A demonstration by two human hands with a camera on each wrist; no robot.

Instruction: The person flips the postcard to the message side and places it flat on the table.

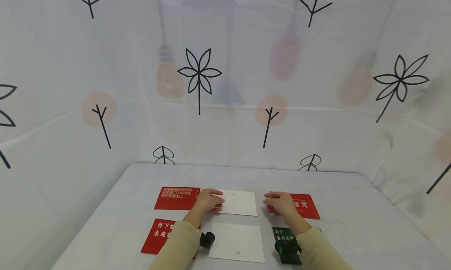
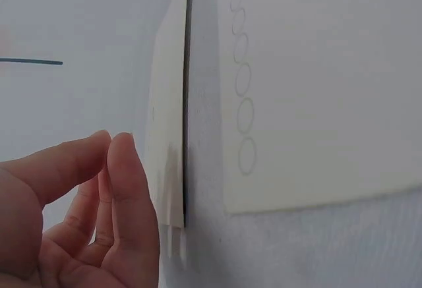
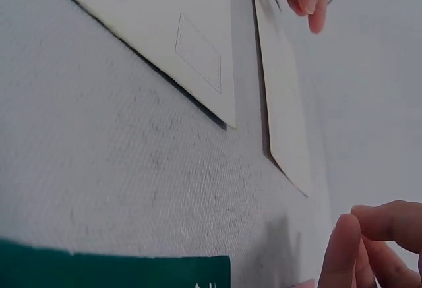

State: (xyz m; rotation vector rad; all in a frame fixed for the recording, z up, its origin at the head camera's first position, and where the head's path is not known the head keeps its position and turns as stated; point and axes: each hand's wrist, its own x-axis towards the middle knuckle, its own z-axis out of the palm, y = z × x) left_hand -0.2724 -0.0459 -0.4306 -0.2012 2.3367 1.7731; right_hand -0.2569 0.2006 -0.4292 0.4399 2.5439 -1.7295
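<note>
My left hand [image 1: 208, 200] is over the left edge of the far white card [image 1: 239, 203]. In the left wrist view its thumb and index fingertips [image 2: 122, 149] come close together, with nothing visible between them. Whether it touches the card I cannot tell. My right hand [image 1: 280, 203] is over the left part of a red card [image 1: 306, 207] with white lettering, partly hiding it. In the right wrist view the right thumb and index fingertips [image 3: 346, 225] also meet, holding nothing visible. A second white card [image 1: 237, 242] lies nearer, between the forearms.
Two more red cards, one far [image 1: 176, 201] and one near [image 1: 155, 238], lie on the left. A dark green card [image 1: 289, 258] is partly hidden by the right wrist camera. A patterned cloth [image 1: 229, 136] hangs behind the white table [image 1: 116, 207].
</note>
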